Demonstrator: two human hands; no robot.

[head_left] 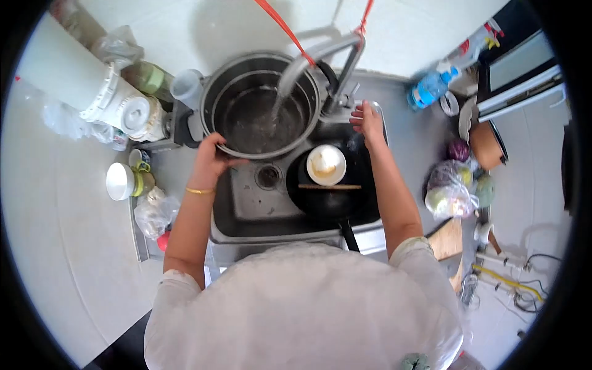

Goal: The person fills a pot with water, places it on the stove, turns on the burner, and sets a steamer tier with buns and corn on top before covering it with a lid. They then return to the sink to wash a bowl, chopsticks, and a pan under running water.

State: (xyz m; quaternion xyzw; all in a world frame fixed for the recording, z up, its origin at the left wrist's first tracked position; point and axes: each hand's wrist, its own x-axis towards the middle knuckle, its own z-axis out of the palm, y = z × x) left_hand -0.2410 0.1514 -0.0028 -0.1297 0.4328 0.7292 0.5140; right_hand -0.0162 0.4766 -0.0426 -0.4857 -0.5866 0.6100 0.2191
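A large metal pot (pixel 213 92) with black side handles sits over the back left of the sink, water pooled inside it. From the curved faucet (pixel 290 74) a stream runs down into the pot. My left hand (pixel 214 157) grips the pot's near left rim, with the thumb stretched along its outer wall. My right hand (pixel 368 121) is raised beside the faucet base, fingers apart and holding nothing, just short of the faucet lever (pixel 353 91). In the sink, a black wok (pixel 308 200) holds a small white bowl (pixel 333 177) and chopsticks (pixel 330 186).
The metal sink (pixel 240 203) shows its drain at the left. A blue bottle (pixel 428 89), a bagged bunch of produce (pixel 447 194) and a cutting board (pixel 447 239) line the right counter. White tubs (pixel 132 114) and a white bowl (pixel 119 181) stand left. Red cord (pixel 280 24) hangs by the faucet.
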